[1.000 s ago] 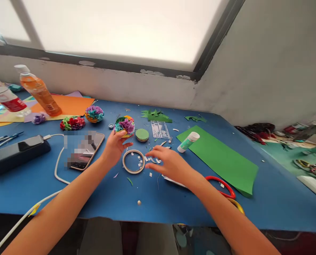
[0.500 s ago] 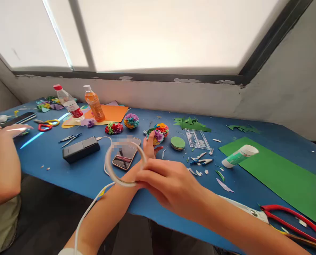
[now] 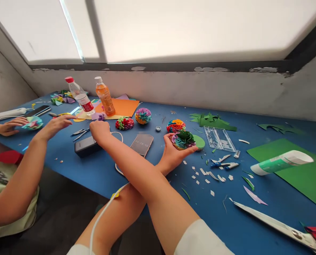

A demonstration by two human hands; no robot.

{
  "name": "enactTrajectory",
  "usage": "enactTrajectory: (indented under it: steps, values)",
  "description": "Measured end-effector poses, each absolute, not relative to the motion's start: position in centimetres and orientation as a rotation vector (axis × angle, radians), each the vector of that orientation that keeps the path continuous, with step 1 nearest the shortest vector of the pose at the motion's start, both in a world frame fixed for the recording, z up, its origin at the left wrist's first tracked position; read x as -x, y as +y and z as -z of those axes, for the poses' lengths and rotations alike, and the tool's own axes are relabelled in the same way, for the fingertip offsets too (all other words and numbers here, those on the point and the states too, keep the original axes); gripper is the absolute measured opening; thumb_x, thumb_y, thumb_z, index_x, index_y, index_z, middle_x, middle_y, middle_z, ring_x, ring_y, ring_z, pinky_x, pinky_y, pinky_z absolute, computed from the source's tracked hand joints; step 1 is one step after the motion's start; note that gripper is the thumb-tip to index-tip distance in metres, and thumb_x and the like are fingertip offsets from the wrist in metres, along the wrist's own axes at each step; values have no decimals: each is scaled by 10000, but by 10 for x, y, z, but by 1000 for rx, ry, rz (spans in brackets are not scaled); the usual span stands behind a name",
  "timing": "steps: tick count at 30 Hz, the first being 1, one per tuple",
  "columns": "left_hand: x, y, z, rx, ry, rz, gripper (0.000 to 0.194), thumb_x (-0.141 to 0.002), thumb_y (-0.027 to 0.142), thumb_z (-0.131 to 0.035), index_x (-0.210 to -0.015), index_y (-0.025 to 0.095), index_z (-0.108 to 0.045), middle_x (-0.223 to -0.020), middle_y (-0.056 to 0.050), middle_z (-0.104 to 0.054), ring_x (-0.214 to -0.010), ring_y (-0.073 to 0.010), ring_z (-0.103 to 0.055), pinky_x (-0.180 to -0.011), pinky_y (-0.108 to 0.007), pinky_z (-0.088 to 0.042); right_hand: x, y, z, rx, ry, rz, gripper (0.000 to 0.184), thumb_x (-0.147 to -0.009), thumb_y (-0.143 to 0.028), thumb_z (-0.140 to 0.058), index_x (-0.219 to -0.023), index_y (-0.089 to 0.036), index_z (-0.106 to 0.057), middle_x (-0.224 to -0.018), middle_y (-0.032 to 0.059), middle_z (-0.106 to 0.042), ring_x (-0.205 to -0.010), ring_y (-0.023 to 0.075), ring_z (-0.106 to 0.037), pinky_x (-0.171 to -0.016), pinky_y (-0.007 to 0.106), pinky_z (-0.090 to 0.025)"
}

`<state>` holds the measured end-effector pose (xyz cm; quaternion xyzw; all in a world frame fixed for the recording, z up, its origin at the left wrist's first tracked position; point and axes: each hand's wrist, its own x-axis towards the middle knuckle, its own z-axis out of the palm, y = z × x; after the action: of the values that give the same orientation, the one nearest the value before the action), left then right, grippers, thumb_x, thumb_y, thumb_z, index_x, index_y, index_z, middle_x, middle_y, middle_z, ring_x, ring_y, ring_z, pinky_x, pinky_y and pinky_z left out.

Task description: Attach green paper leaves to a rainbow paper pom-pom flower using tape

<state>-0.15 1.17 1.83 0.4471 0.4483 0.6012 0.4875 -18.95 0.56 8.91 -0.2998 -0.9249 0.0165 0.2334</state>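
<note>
My left hand [image 3: 171, 157] rests on the blue table [image 3: 99, 170] and grips a multicoloured paper flower ball [image 3: 183, 139] beside a green paper disc [image 3: 199, 142]. My right arm crosses over the left arm and reaches to the left. My right hand [image 3: 99, 129] hovers with curled fingers over a black power bank [image 3: 87, 146], next to a phone [image 3: 142, 144]. What its fingers hold is hidden.
Another person's hands [image 3: 54, 124] work at the far left near a small paper flower [image 3: 32, 123]. Three more flower balls [image 3: 143, 115], two bottles [image 3: 104, 96], orange paper, a glue stick [image 3: 280, 163], green paper [image 3: 293, 173], scissors [image 3: 277, 221] and paper scraps lie around.
My right hand lifted the tape ring off the table, then swung left across my left arm to the power bank. The view turned left, bringing the other person into sight.
</note>
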Motion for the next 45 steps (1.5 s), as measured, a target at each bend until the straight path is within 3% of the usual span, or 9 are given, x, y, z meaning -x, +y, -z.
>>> enactTrajectory:
  steps: [3, 5, 7, 11, 19, 24, 28, 37, 45]
  values:
    - [1, 10, -23, -970, 936, -1399, 604, -613, 325, -799, -1106, 255, -457, -1052, 9, -644, -980, -205, -597, -816, -288, -479, 167, -5, -97, 716, -2527, 38, 486, -860, -121, -288, -412, -76, -471, -745, 59, -714, -885, 139, -667, -681, 221, -485]
    - [2, 11, -25, -907, 852, -1339, 422, -714, 415, -708, -1059, 232, -549, -928, 16, -668, -824, -177, -610, -619, -246, -447, 142, -20, -100, 632, -2503, 110, 593, -813, -122, -42, -757, 5, -619, -875, 22, -679, -848, 68, -657, -712, 203, -469]
    - [2, 12, -25, -861, 803, -1271, 385, -822, 533, -533, -971, 189, -620, -820, -14, -676, -669, -152, -593, -472, -221, -357, 111, -38, -99, 534, -2484, 168, 566, -878, -129, -74, -974, -56, -627, -962, 15, -676, -927, 83, -647, -785, 238, -466]
    - [7, 12, -27, -747, 720, -1197, 610, -878, 649, -280, -909, 177, -664, -816, -63, -700, -635, -171, -616, -400, -208, -325, 28, -69, -83, 127, -2503, 172, 312, -947, -300, -393, -782, -171, -624, -734, 6, -666, -654, 117, -627, -586, 232, -449]
    - [7, 5, -29, -749, 678, -1199, 427, -747, 539, -586, -910, 148, -643, -823, -66, -685, -671, -157, -641, -466, -211, -471, -133, -67, -56, 515, -2125, -243, 129, -847, -131, -529, -895, -189, -634, -827, 36, -679, -738, 139, -600, -684, 267, -477]
    - [-3, -2, -25, -951, 736, -1245, 367, -740, 460, -565, -938, 162, -650, -811, -38, -670, -603, -147, -594, -463, -227, -447, -155, -36, -39, 943, -1622, -736, 146, -876, -308, -516, -905, -205, -615, -818, 29, -636, -715, 150, -599, -646, 287, -500]
    - [0, -10, -22, -1147, 772, -1336, 345, -736, 443, -625, -943, 170, -667, -836, -20, -660, -760, -164, -589, -651, -242, -474, -154, -33, -34, 924, -1555, -952, 205, -821, -387, -597, -917, -206, -587, -794, 8, -634, -626, 131, -619, -584, 274, -542]
    - [7, -18, -21, -1587, 711, -1462, 612, -817, 688, -390, -1122, 200, -599, -1093, -88, -648, -960, -248, -601, -817, -340, -465, -155, -41, -42, 774, -1338, -1229, 285, -703, -338, -739, -920, -238, -583, -864, -15, -623, -710, 111, -625, -701, 271, -551]
    - [6, -25, -30, -1974, 904, -1440, 301, -891, 416, -487, -1057, 188, -592, -996, -78, -632, -911, -203, -593, -810, -321, -470, -154, -43, -44, 802, -1274, -1308, 273, -612, -338, -810, -760, -222, -612, -739, -49, -616, -662, 94, -608, -653, 223, -509]
